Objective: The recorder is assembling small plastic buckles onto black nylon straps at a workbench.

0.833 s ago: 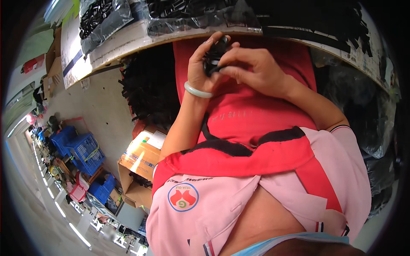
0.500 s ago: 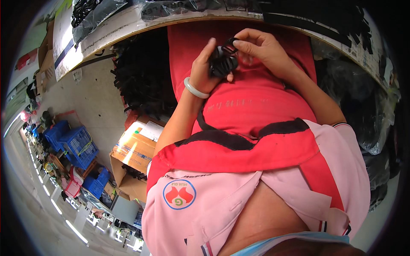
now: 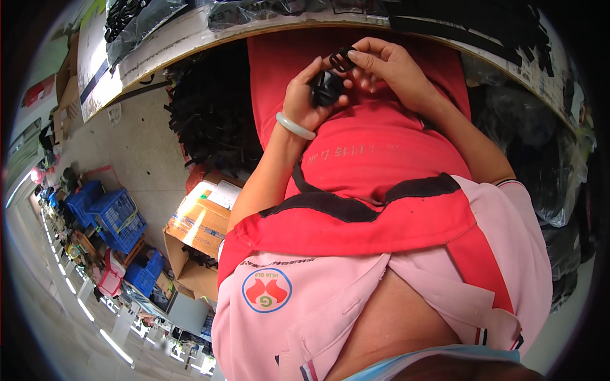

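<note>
My right hand (image 3: pixel 397 71) pinches a small black slotted buckle (image 3: pixel 342 59) between thumb and fingertips, above the red apron (image 3: pixel 381 152). To its left, my left hand (image 3: pixel 306 101), with a pale bangle (image 3: pixel 295 126) at the wrist, is cupped around a rounded black plastic piece (image 3: pixel 328 89). Its exact kind is not clear, and it looks glossy and dark. The buckle is just above that piece, close to the left fingertips; whether they touch it I cannot tell.
A worktable (image 3: pixel 254 33) curves across the top, with plastic bags and black straps (image 3: pixel 464 35) on it. Beneath it at left hangs a mass of black strips (image 3: pixel 206 108). An open cardboard box (image 3: pixel 194 222) and blue crates (image 3: pixel 117 219) stand at left; dark bagged goods (image 3: pixel 540 159) lie at right.
The buckle in my right hand has turned, so its slots show more plainly. The black piece in my left hand now shows a smoother, rounder side. Both hands remain in nearly the same place.
</note>
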Motion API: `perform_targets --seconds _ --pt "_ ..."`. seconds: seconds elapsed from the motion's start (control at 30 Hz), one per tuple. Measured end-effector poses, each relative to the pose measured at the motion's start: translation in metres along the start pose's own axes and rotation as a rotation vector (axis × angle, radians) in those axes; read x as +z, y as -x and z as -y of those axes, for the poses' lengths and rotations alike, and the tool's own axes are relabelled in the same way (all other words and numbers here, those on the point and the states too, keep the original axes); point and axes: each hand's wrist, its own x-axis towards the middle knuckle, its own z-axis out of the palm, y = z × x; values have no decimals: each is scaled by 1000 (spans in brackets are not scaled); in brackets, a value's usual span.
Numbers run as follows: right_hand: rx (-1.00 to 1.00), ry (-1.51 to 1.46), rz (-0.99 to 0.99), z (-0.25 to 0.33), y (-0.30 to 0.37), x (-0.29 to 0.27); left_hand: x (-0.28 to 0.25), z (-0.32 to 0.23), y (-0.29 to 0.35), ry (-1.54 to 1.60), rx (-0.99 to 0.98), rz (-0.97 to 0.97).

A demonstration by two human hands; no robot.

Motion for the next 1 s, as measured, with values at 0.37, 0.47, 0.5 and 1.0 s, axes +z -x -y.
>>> perform_targets --seconds 0.37,0.47,0.5,1.0 --pt "11 -145 -61 -2 -1 -7 8 0 -12 -95 75 -165" --pt "1 -206 -90 -8 -3 -7 6 1 -11 -131 65 -151" --pt "-15 -228 -100 -9 -2 -7 11 1 -11 -121 76 -122" --pt "-97 -203 -150 -6 -1 -7 13 5 -18 28 40 -3"
